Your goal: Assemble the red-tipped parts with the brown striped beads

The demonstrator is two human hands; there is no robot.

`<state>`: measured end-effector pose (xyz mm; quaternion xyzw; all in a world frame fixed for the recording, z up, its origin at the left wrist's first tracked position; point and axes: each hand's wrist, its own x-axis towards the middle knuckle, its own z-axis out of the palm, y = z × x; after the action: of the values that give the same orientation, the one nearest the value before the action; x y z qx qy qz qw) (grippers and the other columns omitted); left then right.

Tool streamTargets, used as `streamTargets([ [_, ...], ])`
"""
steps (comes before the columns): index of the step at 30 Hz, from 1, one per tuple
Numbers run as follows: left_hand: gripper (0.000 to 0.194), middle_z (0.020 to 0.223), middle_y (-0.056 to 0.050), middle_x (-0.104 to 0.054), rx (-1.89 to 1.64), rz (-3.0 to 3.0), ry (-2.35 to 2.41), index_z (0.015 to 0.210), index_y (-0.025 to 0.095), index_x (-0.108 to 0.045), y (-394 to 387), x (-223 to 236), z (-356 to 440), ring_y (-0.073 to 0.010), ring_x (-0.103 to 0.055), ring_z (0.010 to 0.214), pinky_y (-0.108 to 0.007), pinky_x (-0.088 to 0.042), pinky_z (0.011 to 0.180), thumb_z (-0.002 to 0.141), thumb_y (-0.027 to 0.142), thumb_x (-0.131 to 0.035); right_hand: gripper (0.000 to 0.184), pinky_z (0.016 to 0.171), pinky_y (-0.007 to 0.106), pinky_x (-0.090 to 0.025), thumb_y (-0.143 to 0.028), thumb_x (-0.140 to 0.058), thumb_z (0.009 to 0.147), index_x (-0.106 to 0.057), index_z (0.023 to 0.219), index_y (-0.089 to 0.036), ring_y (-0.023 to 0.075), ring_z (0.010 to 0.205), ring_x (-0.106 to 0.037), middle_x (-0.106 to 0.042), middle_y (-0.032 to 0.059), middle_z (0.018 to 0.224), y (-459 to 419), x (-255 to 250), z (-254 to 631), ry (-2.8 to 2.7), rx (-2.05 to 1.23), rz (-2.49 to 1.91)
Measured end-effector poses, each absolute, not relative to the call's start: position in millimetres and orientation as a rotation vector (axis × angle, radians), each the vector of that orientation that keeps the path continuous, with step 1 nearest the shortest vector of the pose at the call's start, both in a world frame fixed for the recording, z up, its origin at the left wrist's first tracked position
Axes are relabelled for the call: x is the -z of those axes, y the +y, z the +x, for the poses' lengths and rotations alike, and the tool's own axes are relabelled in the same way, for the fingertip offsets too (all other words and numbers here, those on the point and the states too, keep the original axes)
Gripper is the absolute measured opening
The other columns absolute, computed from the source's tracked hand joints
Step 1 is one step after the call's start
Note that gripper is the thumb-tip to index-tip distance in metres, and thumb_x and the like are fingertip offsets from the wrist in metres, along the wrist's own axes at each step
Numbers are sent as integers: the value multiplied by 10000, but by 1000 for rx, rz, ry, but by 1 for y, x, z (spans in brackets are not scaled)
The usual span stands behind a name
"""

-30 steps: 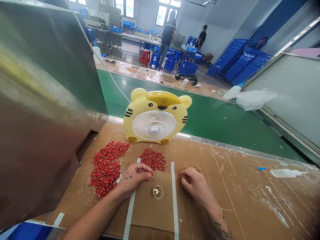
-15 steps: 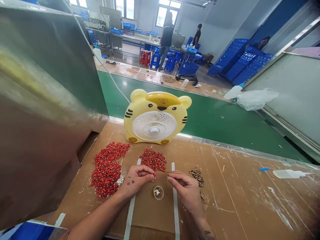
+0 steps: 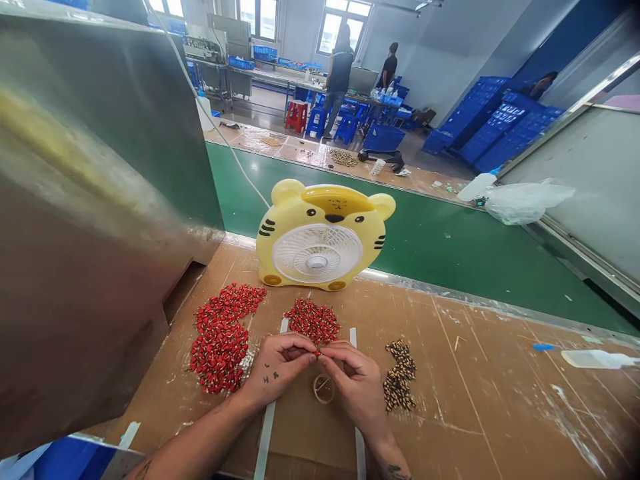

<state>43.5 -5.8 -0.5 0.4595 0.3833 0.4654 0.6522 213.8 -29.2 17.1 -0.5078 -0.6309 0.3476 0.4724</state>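
Note:
My left hand and my right hand meet fingertip to fingertip over the cardboard-covered bench, both pinched on a tiny piece I cannot make out. Just beyond the fingertips lies a small heap of red parts. A larger heap of red parts spreads to the left of my left hand. A pile of small dark speckled parts lies right of my right hand. A small clear round cup sits under the hands, between two white tape strips.
A yellow tiger-shaped desk fan stands at the bench's far edge, facing me. Behind it runs a green conveyor belt. A big metal housing walls off the left. A white squeeze bottle lies at right. People stand at distant tables.
My right hand has left the speckled pile and come left to meet my left hand; the fingertips now touch. The view shifted slightly.

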Motion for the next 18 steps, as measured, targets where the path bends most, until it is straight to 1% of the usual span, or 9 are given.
streamTargets([
  [3,126,804,-75,-721,-1056,1054,890,760,155,-769,-5,0,43,-181,-666,745,-269,-537,718,735,276,-790,96,734,322,-544,-237,-683,881,-765,838,-215,199,776,-671,-733,54,806,-30,-18,210,-1552,-828,-1233],
  [8,98,793,-75,-733,-1054,1106,928,756,158,-773,-5,-1,42,-183,-674,737,-262,-535,702,745,255,-773,123,766,341,-540,-250,-651,908,-768,891,-217,210,822,-671,-739,71,870,-30,-18,215,-1612,-878,-1247],
  [14,80,756,-78,-764,-1042,1264,968,763,159,-778,-7,2,41,-177,-679,686,-255,-519,658,765,231,-744,108,707,310,-529,-256,-682,886,-763,833,-209,197,746,-668,-732,53,788,-27,-24,224,-1633,-962,-1246],
  [18,88,736,-88,-766,-1052,1295,947,758,144,-773,-8,5,39,-183,-687,664,-256,-521,629,757,225,-738,104,691,291,-515,-254,-686,885,-759,828,-206,186,728,-659,-725,45,774,-28,-27,224,-1675,-991,-1245],
])
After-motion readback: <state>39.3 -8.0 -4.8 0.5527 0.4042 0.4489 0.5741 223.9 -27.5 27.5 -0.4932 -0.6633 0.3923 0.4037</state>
